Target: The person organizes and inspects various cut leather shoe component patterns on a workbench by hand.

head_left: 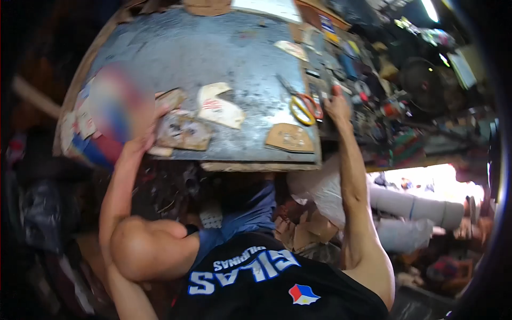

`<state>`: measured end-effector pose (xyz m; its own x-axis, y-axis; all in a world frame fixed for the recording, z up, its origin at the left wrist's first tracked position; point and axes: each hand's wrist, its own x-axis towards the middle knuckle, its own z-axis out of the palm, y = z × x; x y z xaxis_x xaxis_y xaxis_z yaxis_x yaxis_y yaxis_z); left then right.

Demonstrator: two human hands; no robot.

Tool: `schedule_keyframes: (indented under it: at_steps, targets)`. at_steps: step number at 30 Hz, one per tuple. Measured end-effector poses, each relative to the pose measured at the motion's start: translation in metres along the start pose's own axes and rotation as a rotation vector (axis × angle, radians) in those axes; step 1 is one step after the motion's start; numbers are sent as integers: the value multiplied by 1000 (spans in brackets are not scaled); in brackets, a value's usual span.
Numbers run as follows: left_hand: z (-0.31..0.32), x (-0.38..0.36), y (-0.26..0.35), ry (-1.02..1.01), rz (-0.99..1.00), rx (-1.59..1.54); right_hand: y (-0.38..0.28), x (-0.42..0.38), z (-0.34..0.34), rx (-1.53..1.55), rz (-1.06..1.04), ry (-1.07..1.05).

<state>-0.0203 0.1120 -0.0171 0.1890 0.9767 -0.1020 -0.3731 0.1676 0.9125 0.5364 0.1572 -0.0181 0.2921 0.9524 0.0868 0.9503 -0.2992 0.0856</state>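
Note:
My left hand (149, 133) is at the left of the grey tabletop (165, 48), beside a brown pattern piece (184, 133) with dark markings. Its fingertips are near a smaller brown piece (172, 99); blur hides most of the fingers. A blurred, multicoloured patch (120, 106) lies just left of that hand. Past the table's right edge, my right hand (339, 106) has its fingers curled in among the tools. What it holds, if anything, I cannot make out. Scissors (303, 108) with yellow and orange handles lie just left of it.
A cream notched pattern piece (218, 105) with red print lies mid-table. A brown curved piece (289, 137) is near the front right corner, a cream one (292, 50) farther back. Cluttered tools (368, 80) fill the right side. A white roll (416, 207) lies at lower right.

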Motion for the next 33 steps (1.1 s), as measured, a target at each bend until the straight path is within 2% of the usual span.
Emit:
schedule_keyframes:
  at_steps: [2,4,6,8,9,10,12,14,16,20,23,29,33]
  targets:
    - [-7,2,-3,14,-15,-25,-3,1,12,64,-84,126]
    - [-6,1,0,-32,8,-24,-1,8,19,120,-104,91]
    - [-4,-3,5,-43,50,-9,4,12,26,133,-157,185]
    - [1,-6,12,-98,-9,-55,0,14,15,177,-172,231]
    - [-1,-4,9,-115,6,-58,3,21,8,242,-33,134]
    - [-2,-3,8,-107,5,-61,-2,21,0,241,-40,129]
    - [-4,-2,7,-148,-9,-81,-14,15,-22,1262,94,-21]
    - [-2,-3,10,-141,-26,-73,-87,-34,-72,1624,0,77]
    - [0,-4,12,-135,-40,-65,-140,-66,-93,1759,-201,-15]
    - [-1,-4,10,-140,-14,-56,-244,-124,-105,1625,-522,-162]
    - [-3,-4,8,-149,-3,-51,-291,-139,-103,1542,-557,-217]
    - [-6,-1,4,-163,41,-34,-310,-132,-88,1427,-596,-213]
    - [-6,-1,4,-174,27,-23,-309,-131,-84,1465,-614,-231]
